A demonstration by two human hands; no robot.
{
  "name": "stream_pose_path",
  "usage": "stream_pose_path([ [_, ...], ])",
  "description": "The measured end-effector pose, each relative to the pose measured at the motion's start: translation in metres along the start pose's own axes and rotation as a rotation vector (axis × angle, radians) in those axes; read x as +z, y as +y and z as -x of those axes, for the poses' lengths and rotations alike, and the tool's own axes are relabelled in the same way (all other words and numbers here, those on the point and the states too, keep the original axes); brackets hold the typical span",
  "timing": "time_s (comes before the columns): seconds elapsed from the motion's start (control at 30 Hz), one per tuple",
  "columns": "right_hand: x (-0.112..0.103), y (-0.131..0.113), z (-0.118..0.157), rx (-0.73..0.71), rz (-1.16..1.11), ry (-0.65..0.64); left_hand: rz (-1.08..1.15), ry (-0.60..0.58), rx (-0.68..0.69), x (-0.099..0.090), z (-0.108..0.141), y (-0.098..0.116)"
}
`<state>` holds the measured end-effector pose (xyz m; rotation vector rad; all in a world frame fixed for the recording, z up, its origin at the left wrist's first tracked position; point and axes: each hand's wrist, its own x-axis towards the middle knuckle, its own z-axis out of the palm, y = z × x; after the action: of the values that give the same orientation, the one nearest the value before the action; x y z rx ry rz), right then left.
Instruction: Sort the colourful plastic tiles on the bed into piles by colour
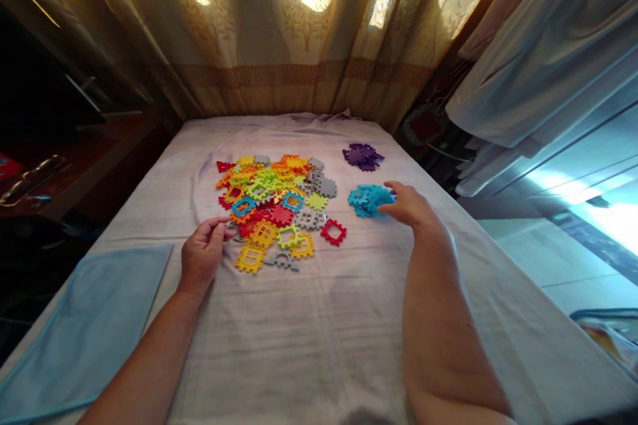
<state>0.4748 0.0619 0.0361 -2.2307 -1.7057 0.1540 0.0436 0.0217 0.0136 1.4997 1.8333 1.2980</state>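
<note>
The right hand (409,206), fingers parted, is touching the blue pile (367,200) while the left hand (202,254), fingers curled, is bordering the mixed pile (264,231), both grips being unclear and any lift calling for a pinch.

And the left hand (203,249) covers part of a grey piece (235,232), right hand (407,204) hides some blue pieces (367,200), curtain (259,33) cropped up top!
</note>
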Motion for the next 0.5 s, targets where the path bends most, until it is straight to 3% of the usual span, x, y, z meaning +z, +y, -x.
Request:
stream_pose_path([
  [0.13, -0.001, -0.006, 0.001, 0.052, 0.032, -0.042, 0.012, 0.003, -0.013, 0.001, 0.0, 0.001],
  [0.3, -0.006, -0.018, 0.005, 0.036, 0.026, 0.024, 0.025, 0.003, -0.009, 0.001, -0.001, -0.001],
  [0.5, -0.012, -0.06, 0.014, -0.02, 0.016, 0.045, 0.01, 0.004, -0.014, 0.001, -0.001, -0.003],
])
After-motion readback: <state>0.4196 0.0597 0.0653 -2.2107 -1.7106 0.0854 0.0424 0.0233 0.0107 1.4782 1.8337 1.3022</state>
